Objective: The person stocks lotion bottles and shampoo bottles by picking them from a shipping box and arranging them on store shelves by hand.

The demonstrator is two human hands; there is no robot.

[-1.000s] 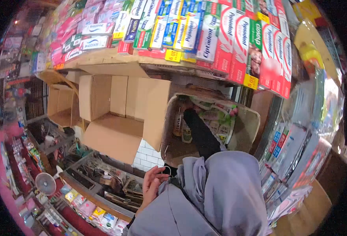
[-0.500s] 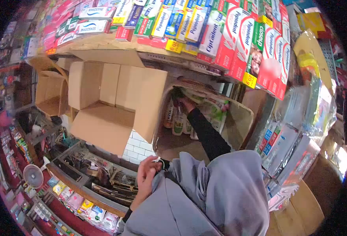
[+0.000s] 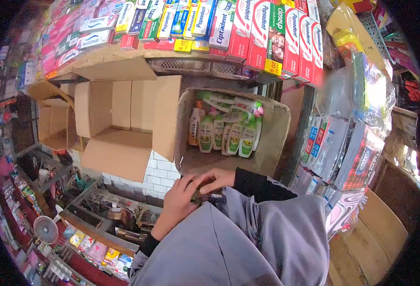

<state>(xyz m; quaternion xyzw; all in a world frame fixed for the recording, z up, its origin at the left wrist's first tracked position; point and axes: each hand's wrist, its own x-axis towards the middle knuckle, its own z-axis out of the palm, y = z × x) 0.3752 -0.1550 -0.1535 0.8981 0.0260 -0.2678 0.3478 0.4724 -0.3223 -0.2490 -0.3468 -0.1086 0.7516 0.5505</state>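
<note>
Firstly, at the far left, a round fan (image 3: 46,229) stands low, among many small goods which are blurred. Above it, a small carton (image 3: 56,125) is open, and its inside is in shadow. Just beside it, to the right, there is a large open carton (image 3: 120,114); its flaps are spread outward, and one flap hangs down over the white tiles (image 3: 161,178).

In the lower middle, the left hand (image 3: 175,206) is in front of the grey garment (image 3: 205,243), with its fingers bent and close together. They meet the fingers of the right hand (image 3: 218,179), which comes from the right side in a black sleeve (image 3: 260,185). The right hand has bent fingers also, turned toward the left one. Between the two hands a small dark thing (image 3: 196,194) shows partly; it is too hidden to say what it is, or how firmly each hand pinches it.

Above the hands is a worn carton (image 3: 275,128). Inside it, at its left and middle part, green-and-white bottles (image 3: 234,137) are close together, and one bottle with an orange label (image 3: 194,126) is at their left end. Higher up, a row of toothpaste boxes (image 3: 253,31) lies along the shelf edge. At the right, packs in clear plastic (image 3: 331,148) are piled, and below them are wooden boards (image 3: 369,233).
</note>
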